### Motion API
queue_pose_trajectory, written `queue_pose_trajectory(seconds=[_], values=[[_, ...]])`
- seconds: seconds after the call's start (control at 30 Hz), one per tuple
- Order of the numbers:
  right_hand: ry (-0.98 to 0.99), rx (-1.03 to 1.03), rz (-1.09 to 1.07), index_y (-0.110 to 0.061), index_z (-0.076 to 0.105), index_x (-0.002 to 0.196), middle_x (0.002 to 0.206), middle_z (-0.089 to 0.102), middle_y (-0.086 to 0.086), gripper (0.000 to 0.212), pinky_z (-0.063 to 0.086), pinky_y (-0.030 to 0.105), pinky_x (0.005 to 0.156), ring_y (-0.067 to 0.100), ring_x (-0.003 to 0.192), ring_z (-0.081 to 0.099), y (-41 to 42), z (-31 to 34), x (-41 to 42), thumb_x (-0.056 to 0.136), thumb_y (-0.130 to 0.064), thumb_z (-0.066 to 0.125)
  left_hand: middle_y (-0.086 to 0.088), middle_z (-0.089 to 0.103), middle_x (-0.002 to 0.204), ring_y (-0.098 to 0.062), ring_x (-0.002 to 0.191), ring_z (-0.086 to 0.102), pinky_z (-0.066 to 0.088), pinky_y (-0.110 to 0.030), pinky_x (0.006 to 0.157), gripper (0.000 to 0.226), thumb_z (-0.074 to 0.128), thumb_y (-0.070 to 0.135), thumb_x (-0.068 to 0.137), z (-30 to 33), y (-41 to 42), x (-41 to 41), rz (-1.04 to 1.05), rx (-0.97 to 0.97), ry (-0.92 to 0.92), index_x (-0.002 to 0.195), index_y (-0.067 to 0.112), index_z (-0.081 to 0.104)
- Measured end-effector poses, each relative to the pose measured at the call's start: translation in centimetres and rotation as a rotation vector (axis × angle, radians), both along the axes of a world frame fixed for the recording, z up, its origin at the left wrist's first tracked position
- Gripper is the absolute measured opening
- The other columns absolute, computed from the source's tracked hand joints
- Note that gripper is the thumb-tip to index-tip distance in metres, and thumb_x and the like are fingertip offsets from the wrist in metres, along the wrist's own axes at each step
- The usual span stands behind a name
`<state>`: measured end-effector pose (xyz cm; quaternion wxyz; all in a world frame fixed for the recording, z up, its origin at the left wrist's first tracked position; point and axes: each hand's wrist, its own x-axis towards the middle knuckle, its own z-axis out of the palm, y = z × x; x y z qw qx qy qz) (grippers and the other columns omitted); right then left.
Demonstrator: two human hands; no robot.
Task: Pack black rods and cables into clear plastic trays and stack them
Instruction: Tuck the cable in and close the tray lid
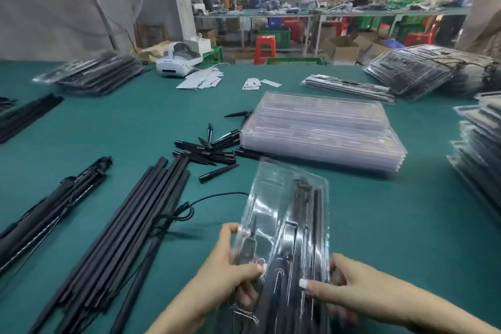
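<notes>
Tray in hand: clear plastic tray [284, 225] held above the green table [379, 225], near end toward the wearer, far end pointing at the pile of empty trays.
Tray contents: black rods [311, 225] lie lengthwise in the right-hand channels; a small dark part sits in the left pocket, but blur makes it hard to identify.
Left hand: left hand [230, 260] grips the tray's left edge, thumb on top, fingers curled under the plastic.
Right hand: right hand [344, 285] grips the tray's right edge near the bottom, forefinger laid across the top face, other fingers behind it.
Empty trays: stack of clear trays [320, 130] rests on the table just beyond the held tray.
Loose stock: long black rods [130, 225] lie in a bundle to the left, a black cable [206, 199] looping out from them; short black pieces [208, 152] are heaped between the bundle and the empty trays.
Packed trays: filled stacks stand at far left [95, 73], far right [423, 73] and right edge [477, 149].
Other: white headset [176, 61] at the table's far side.
</notes>
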<state>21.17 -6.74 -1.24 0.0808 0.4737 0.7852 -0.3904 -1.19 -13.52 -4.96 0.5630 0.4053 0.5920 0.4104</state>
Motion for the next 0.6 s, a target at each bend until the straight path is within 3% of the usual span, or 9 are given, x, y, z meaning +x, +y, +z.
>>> queue_pose_trajectory(seconds=[0.1, 0.13, 0.2, 0.27, 0.33, 0.47, 0.6], values=[[-0.068, 0.318, 0.143, -0.019, 0.040, 0.058, 0.048, 0.047, -0.011, 0.068, 0.034, 0.018, 0.050, 0.004, 0.048, 0.042, 1.1, 1.0, -0.1, 0.066, -0.087, 0.038, -0.001, 0.056, 0.066, -0.017, 0.044, 0.054, 0.045, -0.023, 0.041, 0.044, 0.061, 0.000, 0.088, 0.7, 0.3, -1.6, -0.225, -0.031, 0.095, 0.113, 0.023, 0.034], [-0.014, 0.469, 0.119, -0.024, 0.048, 0.061, 0.052, 0.052, -0.016, 0.060, 0.038, 0.018, 0.054, 0.000, 0.053, 0.047, 1.7, 1.5, -0.5, 0.069, -0.082, 0.041, 0.000, 0.056, 0.064, -0.016, 0.044, 0.055, 0.046, -0.023, 0.041, 0.043, 0.061, 0.001, 0.089, 1.0, 0.7, -1.9, -0.285, -0.054, 0.114, 0.115, 0.023, 0.034], [0.236, 0.625, 0.143, -0.038, 0.059, 0.089, 0.079, 0.057, -0.023, 0.037, 0.043, 0.018, 0.073, -0.007, 0.079, 0.052, 2.8, 1.9, -2.0, 0.074, -0.071, 0.053, -0.003, 0.057, 0.068, -0.014, 0.045, 0.055, 0.048, -0.023, 0.044, 0.043, 0.060, 0.002, 0.090, 1.6, 1.6, -2.3, -0.369, -0.089, 0.158, 0.117, 0.023, 0.035], [0.378, 0.597, 0.336, -0.033, 0.059, 0.115, 0.111, 0.055, -0.017, 0.044, 0.037, 0.023, 0.096, 0.000, 0.105, 0.045, 3.6, 1.9, -4.5, 0.079, -0.056, 0.066, -0.005, 0.057, 0.078, -0.014, 0.050, 0.055, 0.050, -0.025, 0.049, 0.046, 0.061, 0.001, 0.088, 1.9, 2.7, -2.5, -0.403, -0.094, 0.221, 0.119, 0.025, 0.038], [0.321, 0.548, 0.502, -0.031, 0.055, 0.125, 0.126, 0.050, -0.012, 0.050, 0.029, 0.028, 0.101, 0.007, 0.118, 0.038, 4.0, 1.3, -7.3, 0.080, -0.051, 0.068, -0.004, 0.056, 0.083, -0.018, 0.060, 0.057, 0.050, -0.025, 0.057, 0.051, 0.064, 0.000, 0.085, 1.9, 3.5, -2.5, -0.406, -0.108, 0.288, 0.120, 0.029, 0.042], [0.059, 0.448, 0.624, -0.031, 0.048, 0.126, 0.122, 0.054, -0.014, 0.061, 0.023, 0.035, 0.094, 0.009, 0.115, 0.041, 6.4, 0.5, -10.8, 0.075, -0.052, 0.073, 0.003, 0.056, 0.067, -0.013, 0.055, 0.055, 0.048, -0.022, 0.054, 0.052, 0.069, 0.000, 0.079, 1.2, 4.2, -2.8, -0.366, -0.193, 0.292, 0.119, 0.023, 0.046], [-0.201, 0.229, 0.660, -0.030, 0.046, 0.122, 0.104, 0.061, -0.015, 0.065, 0.026, 0.040, 0.094, 0.009, 0.101, 0.053, 8.2, 0.7, -12.2, 0.070, -0.057, 0.075, -0.001, 0.062, 0.059, -0.011, 0.042, 0.053, 0.046, -0.023, 0.043, 0.032, 0.071, -0.005, 0.077, 0.4, 4.3, -3.1, -0.278, -0.242, 0.191, 0.097, 0.009, 0.051]])
